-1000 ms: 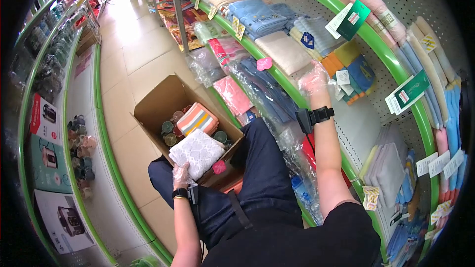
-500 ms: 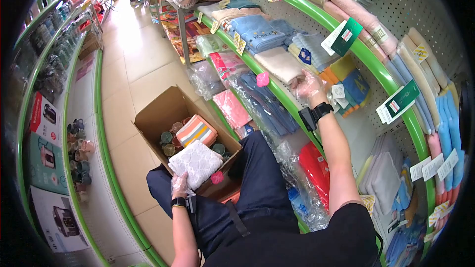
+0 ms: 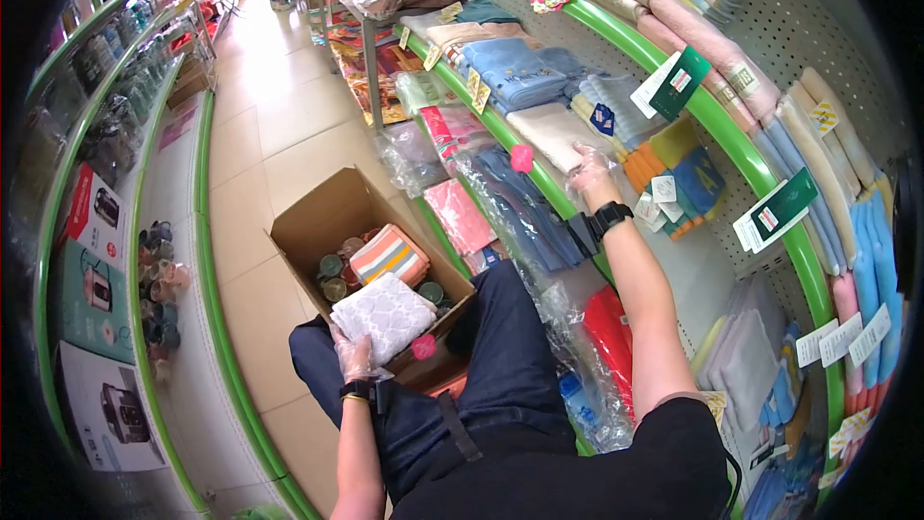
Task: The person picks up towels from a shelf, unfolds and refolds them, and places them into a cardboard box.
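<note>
Left hand [image 3: 354,358] pinches one white towel [image 3: 387,311] over one cardboard box [image 3: 322,220]; right hand [image 3: 589,171] touches one beige towel [image 3: 551,131], grip unclear.

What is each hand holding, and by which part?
The left hand grips the white towel by its near edge, over the cardboard box. The right hand lies on the beige towel; whether it grips cannot be told.

Beige tiled aisle floor [image 3: 260,125] between green-edged shelves [image 3: 205,260], white pegboard wall [image 3: 770,0].
</note>
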`<state>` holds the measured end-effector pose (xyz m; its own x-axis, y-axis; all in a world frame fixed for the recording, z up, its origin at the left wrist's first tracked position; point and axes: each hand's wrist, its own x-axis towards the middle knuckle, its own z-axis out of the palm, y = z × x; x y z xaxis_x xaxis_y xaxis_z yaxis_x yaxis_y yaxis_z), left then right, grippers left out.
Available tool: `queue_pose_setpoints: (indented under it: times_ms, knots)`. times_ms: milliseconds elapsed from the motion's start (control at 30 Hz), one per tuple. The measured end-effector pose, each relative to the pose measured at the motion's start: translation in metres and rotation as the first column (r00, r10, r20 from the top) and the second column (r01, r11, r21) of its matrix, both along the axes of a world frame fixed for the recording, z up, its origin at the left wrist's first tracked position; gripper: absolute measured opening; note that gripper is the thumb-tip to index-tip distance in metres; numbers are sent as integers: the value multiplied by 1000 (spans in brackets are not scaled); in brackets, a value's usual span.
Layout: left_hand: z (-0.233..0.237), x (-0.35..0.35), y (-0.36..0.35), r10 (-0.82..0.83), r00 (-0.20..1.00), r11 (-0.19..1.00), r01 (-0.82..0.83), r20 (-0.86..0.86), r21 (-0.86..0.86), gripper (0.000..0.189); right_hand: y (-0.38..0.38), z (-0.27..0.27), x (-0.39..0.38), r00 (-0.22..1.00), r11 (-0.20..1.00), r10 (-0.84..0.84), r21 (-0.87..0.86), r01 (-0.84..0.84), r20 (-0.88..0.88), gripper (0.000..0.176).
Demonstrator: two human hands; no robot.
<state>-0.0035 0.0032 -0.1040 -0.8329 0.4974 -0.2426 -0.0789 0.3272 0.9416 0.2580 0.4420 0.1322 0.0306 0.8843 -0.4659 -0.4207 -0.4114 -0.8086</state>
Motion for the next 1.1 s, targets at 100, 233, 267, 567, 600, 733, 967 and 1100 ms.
queue_pose_setpoints:
  times_ms: [100, 233, 267, 567, 600, 733, 967, 1100]
  knots:
    - [-13, -4, -1, 30, 940, 998, -7, -340, 70, 70, -15, -5, 9, 941, 976, 41, 213, 33, -335, 32]
    - [33, -3, 4, -86, 828, 992, 22, -555, -121, 63, -94, 19, 25, 946, 839, 277, 523, -153, -167, 38]
    - [64, 0, 7, -85, 827, 992, 15, -555, -129, 63, -131, 45, 18, 919, 788, 375, 563, -250, -117, 40]
    - [166, 32, 19, -801, 536, 502, 359, 266, 787, 98, -243, 12, 9, 629, 632, 770, 277, -724, -111, 57]
    - [144, 31, 19, -835, 467, 472, 340, 290, 813, 96, -247, -2, 7, 586, 591, 804, 235, -771, -98, 57]
    - [170, 58, 7, -589, 650, 705, 123, 480, 698, 67, -266, -32, -4, 494, 511, 857, 125, -850, -144, 56]
    - [180, 68, -7, -489, 761, 821, 238, 427, 518, 49, -278, -41, -7, 453, 443, 890, 135, -886, 50, 68]
    - [197, 70, -8, -467, 816, 810, 240, 339, 536, 48, -274, -27, -11, 366, 354, 929, 161, -921, 48, 75]
